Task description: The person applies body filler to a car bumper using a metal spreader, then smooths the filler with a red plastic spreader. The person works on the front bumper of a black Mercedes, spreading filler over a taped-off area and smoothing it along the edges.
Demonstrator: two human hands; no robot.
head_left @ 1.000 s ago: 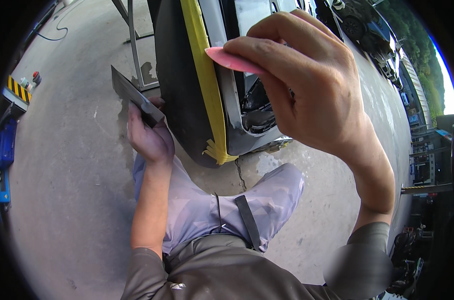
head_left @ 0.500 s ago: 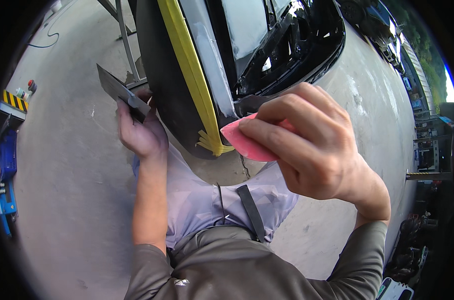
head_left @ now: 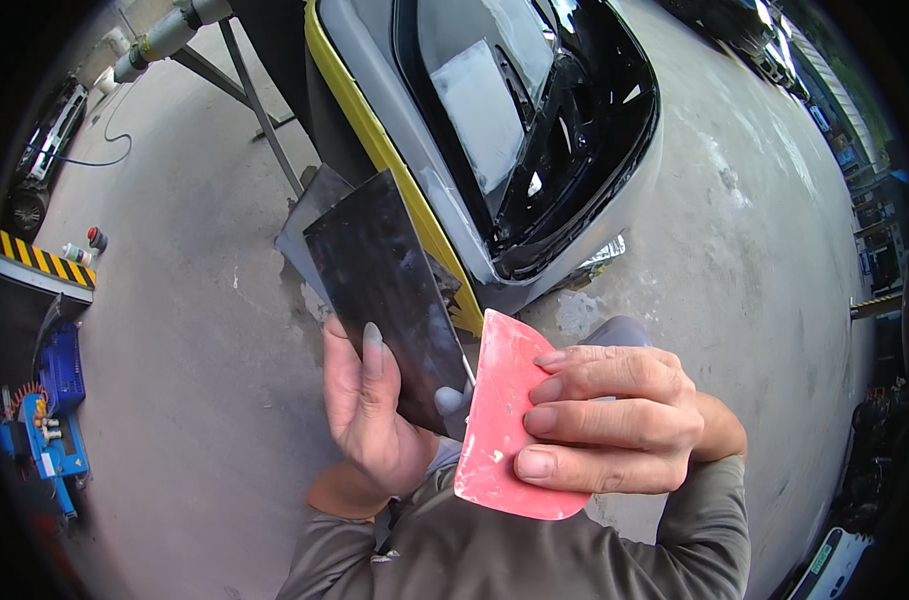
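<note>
The right grip grasps a pink spreader, the fingers laid flat across its face and pale smears showing on it. Just left of this grip, the left grip clasps a dark rectangular plate, thumb on the upper face; the plate slants up and away from that hand. A pale grey dab sits near the plate's right side, beside the spreader's edge; whether spreader and plate touch, I cannot tell. Beyond both grips stands a grey car bumper with a black-lined opening, a strip of yellow tape running along its left side. Farther off, up and left of the left grip, is a metal stand on the concrete floor. Well left of that grip are a blue case and a black-and-yellow striped edge.
</note>
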